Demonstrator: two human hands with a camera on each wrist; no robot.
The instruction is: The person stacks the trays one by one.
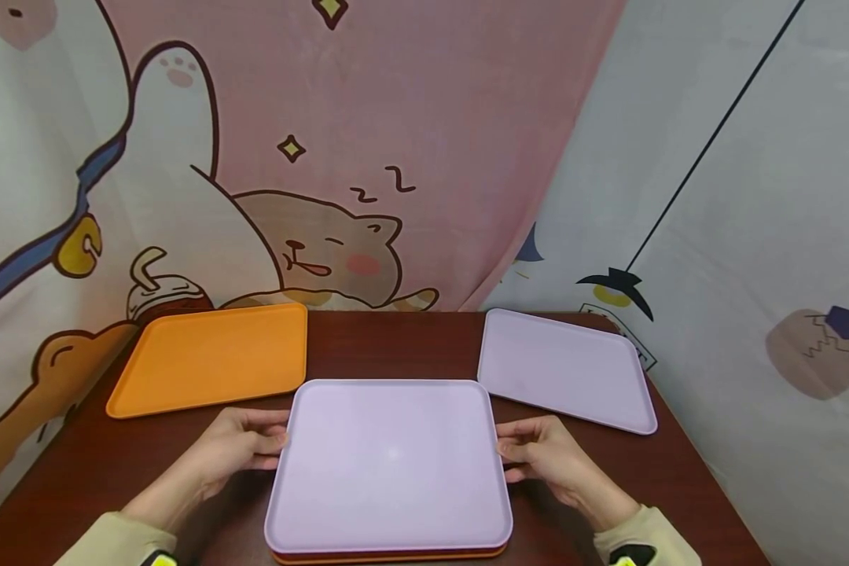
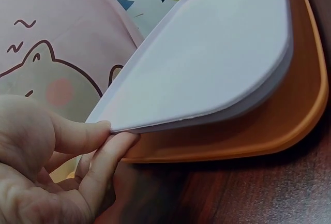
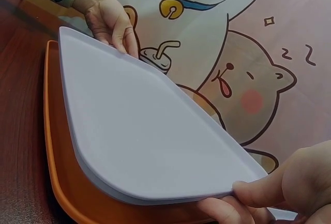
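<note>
Both hands hold a pale lavender tray [image 1: 389, 464] by its two short sides, in front of the body. My left hand [image 1: 240, 444] pinches the left rim; in the left wrist view its thumb lies on top and a finger underneath. On the opposite rim, my right hand [image 1: 541, 456] pinches the same way, thumb above, as the right wrist view shows. Beneath the lavender tray is an orange tray [image 2: 305, 115], mostly covered by it. A gap shows between the two in both wrist views, so the upper tray is raised off the lower one.
Another orange tray [image 1: 215, 358] lies at the back left of the dark wooden table [image 1: 396, 346]. At the back right lies another lavender tray [image 1: 566, 369], slightly turned. A cartoon-printed curtain [image 1: 424, 118] hangs behind the table and along its sides.
</note>
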